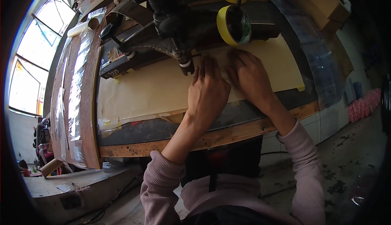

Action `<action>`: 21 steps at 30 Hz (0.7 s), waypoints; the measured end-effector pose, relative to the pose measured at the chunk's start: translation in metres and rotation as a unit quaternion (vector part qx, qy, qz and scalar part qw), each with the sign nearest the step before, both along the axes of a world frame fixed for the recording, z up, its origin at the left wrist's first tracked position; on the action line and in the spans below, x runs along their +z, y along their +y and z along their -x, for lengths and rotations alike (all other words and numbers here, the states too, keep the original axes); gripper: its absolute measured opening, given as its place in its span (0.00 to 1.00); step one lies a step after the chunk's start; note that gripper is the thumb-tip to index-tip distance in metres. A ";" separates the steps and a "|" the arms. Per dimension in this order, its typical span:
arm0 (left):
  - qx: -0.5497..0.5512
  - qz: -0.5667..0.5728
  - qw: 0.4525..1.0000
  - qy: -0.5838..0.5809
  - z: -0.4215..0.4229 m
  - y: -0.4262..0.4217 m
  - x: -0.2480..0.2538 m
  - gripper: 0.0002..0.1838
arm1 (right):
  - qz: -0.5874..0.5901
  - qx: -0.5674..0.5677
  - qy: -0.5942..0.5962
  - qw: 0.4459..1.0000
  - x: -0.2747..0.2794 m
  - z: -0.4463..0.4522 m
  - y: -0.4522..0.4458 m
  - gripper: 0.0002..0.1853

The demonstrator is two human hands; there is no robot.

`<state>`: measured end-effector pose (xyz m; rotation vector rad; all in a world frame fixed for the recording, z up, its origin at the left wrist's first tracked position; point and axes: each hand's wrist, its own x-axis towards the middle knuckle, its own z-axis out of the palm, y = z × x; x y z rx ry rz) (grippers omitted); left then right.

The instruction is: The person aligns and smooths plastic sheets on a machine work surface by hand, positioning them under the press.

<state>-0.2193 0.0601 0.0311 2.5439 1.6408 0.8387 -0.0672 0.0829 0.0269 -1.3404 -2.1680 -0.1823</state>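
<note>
A long cream sheet (142,90) lies across the dark work surface, with bits of yellow tape at its edges. Both hands rest near its middle, palms down. My left hand (208,88) lies just right of the dark machine's head (186,62), its fingers pointing away from me; whether they press on something small cannot be made out. Beside it, my right hand (250,76) has its fingers bent, the tips close to the left hand and below the yellow tape roll (228,25). What lies under the fingertips is hidden.
The dark machine arm (163,21) hangs over the sheet. A wooden edge (236,130) runs along the front. At left stands a plastic-covered board (81,94); a cardboard box (315,5) is at the upper right, pink bundles (363,106) at far right.
</note>
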 end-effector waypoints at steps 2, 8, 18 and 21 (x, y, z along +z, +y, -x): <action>0.001 0.005 1.000 0.001 0.000 0.000 -0.001 0.29 | -0.006 -0.001 0.000 1.000 -0.001 0.001 0.001 0.18; 0.003 -0.013 1.000 -0.005 0.001 0.004 -0.007 0.31 | -0.007 -0.002 0.009 1.000 -0.001 0.002 0.003 0.17; 0.011 -0.026 0.999 0.026 0.000 0.002 -0.003 0.28 | -0.014 -0.010 0.002 1.000 -0.001 0.003 0.001 0.17; 0.005 -0.031 0.999 0.021 0.000 0.005 -0.007 0.28 | -0.014 -0.011 -0.003 1.000 -0.002 0.002 0.002 0.17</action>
